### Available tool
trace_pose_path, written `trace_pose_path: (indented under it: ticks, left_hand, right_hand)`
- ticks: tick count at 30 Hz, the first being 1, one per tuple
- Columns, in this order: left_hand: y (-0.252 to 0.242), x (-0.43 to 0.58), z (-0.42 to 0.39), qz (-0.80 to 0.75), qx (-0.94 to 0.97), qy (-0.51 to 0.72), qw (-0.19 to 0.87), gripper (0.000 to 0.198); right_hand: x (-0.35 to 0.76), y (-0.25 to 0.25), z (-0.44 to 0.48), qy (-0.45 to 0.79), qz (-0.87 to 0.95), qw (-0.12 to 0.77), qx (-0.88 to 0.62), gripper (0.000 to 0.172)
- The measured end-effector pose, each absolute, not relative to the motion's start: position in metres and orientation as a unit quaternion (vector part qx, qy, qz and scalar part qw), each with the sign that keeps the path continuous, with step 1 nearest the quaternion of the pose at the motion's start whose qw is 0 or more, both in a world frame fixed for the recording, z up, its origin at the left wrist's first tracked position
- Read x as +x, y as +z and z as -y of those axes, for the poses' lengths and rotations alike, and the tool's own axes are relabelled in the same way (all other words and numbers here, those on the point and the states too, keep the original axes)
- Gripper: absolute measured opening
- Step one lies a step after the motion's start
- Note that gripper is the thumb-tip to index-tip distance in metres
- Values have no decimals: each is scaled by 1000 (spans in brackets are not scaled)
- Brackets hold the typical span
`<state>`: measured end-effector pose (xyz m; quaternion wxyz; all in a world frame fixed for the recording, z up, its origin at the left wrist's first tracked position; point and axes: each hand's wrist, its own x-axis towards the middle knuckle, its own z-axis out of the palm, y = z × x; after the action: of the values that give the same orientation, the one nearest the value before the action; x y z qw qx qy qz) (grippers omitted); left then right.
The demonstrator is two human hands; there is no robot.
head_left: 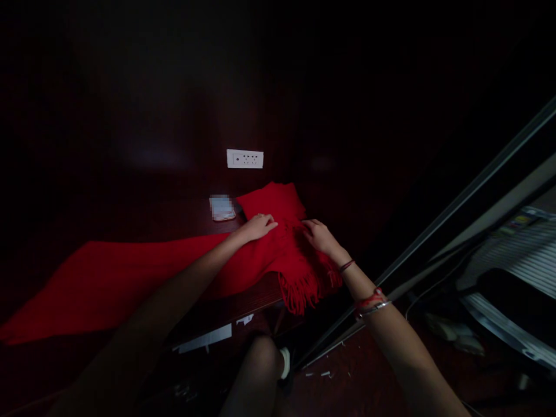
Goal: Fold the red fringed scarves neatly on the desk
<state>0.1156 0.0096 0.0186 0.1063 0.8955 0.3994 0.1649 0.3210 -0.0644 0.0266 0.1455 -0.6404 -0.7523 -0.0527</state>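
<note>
Head view: fringed red scarf beneath left hand and right hand.

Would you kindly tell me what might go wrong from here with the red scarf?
The red scarf might slip, as its fringe seems to hang past the edge of the wooden surface. The dark wristband by the right hand looks close enough to snag the fringe. The small pixelated item near the scarf might get nudged.
</note>
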Motion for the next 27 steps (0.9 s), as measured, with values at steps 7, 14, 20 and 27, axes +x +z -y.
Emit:
trace_pose_path:
  ticks: [7,14,20,27]
  left_hand:
    - [11,144,-57,-425,882,177,97,24]
    - [14,141,-68,-417,882,200,92,8]
    - [1,144,-80,-432,864,226,125,16]
    - [7,145,-69,-338,895,263,126,23]
  right_hand:
    - [278,8,41,-14,716,148,-682,30]
    - [285,-5,80,-5,692,130,-710,33]
    - [284,-18,82,72,686,223,-688,20]
    - [284,-12,76,121,667,232,-697,17]
